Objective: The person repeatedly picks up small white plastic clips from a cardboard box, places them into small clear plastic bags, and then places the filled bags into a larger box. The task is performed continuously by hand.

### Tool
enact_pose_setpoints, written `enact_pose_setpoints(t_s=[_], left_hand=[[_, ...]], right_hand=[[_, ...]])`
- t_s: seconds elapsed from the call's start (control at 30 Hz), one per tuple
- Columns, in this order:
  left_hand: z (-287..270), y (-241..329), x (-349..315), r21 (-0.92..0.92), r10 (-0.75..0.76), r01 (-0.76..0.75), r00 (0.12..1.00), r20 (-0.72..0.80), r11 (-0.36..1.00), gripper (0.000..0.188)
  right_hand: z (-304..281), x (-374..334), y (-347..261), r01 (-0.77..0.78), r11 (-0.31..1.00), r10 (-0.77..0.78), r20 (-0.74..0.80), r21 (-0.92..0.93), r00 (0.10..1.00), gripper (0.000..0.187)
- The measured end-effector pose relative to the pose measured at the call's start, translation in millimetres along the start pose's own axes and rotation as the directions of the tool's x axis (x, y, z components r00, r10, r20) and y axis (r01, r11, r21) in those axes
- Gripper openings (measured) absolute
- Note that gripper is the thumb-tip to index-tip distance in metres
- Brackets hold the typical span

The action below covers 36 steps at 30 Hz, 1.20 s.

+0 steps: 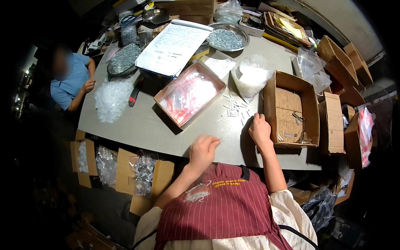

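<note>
My left hand [201, 151] is above the table's near edge, its fingers drawn together in a pinch. A tiny pale piece seems to show at its fingertips, too small to name. My right hand [260, 128] is lowered to the table beside the cardboard box [270, 100], its fingers closed; what they hold, if anything, is hidden. Just beyond it lie loose small whitish tube-like pieces [236, 111]. Behind them stands an open plastic bag [250, 77] of white contents. To the left, a shallow carton [171, 119] holds small clear bags with red edges.
A clipboard with papers [173, 48] lies behind the carton. Metal pans [246, 41] of small shiny parts stand farther back. A clear heap [110, 100] and a red-black tool [134, 95] lie left. Another person [73, 81] sits there. Open boxes [333, 125] crowd the right side.
</note>
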<state>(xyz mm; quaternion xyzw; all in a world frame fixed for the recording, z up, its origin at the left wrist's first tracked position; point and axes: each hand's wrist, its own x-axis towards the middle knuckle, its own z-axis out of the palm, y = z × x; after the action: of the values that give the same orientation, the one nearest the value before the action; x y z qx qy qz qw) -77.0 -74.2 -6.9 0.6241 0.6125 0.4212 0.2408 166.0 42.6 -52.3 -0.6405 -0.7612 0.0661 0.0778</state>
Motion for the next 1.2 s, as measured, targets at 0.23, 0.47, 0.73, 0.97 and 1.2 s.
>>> enact_pose_setpoints(t_s=[0.23,0.47,0.73,0.97,1.2], left_hand=[[-4,6,0,0.109,-0.005,0.002,1.0,0.025,0.994,0.018],[8,-13,-10,0.007,0.063,-0.063,0.997,0.046,0.998,0.015],[0,-11,-5,-0.002,0.059,-0.059,0.997,0.051,0.998,0.018],[4,-20,-3,-0.02,0.094,-0.093,0.995,0.016,0.995,0.022],[9,-17,6,0.004,0.094,-0.095,0.987,0.133,0.995,0.021]], right_hand=[[20,9,0,-0.086,0.986,0.084,-0.024,-0.143,0.996,0.022],[30,21,18,0.008,0.988,-0.007,0.006,-0.153,1.0,0.022],[32,39,1,0.009,0.995,-0.025,-0.159,-0.102,0.987,0.029],[-22,13,-15,0.224,0.954,-0.215,-0.065,0.197,0.974,0.024],[-77,-20,-71,0.705,0.642,-0.726,-0.055,0.302,0.685,0.025]])
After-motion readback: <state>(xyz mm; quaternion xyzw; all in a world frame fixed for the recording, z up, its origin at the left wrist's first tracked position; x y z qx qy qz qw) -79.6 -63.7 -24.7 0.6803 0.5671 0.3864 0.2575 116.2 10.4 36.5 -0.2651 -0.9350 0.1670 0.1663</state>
